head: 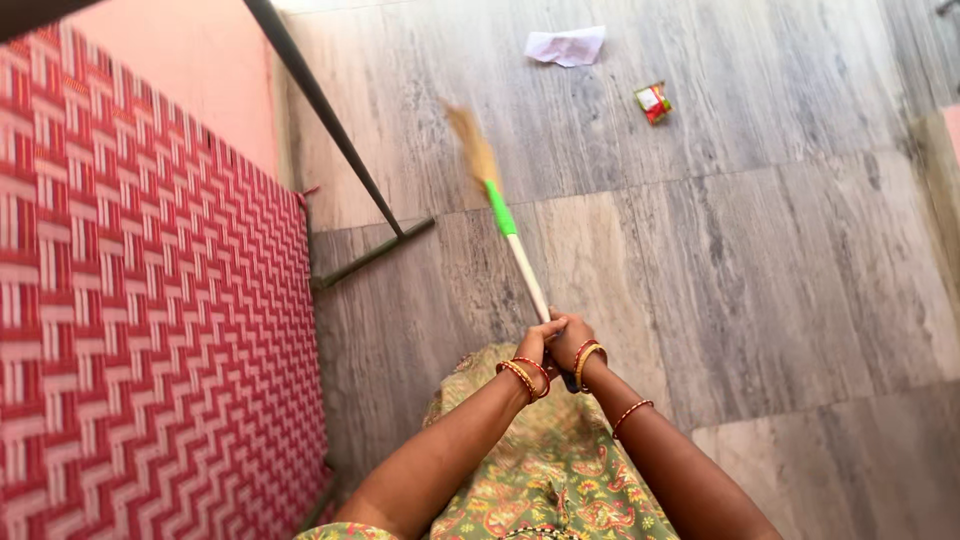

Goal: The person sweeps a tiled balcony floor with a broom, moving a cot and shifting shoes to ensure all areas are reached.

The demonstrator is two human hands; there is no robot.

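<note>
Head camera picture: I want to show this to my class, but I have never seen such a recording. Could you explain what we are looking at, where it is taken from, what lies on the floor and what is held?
This is one picture from a camera worn on a person's head, looking down at their own arms. No machine is involved. The left hand and right hand sit close together, fingers wrapped around the handle of a broom, which points away over the grey stone floor. Its straw end looks blurred. Further off on the floor lie a crumpled white paper and a small red and green wrapper. On the left is a bed with red and white woven webbing and a dark metal frame. The wrists carry bangles.
</note>
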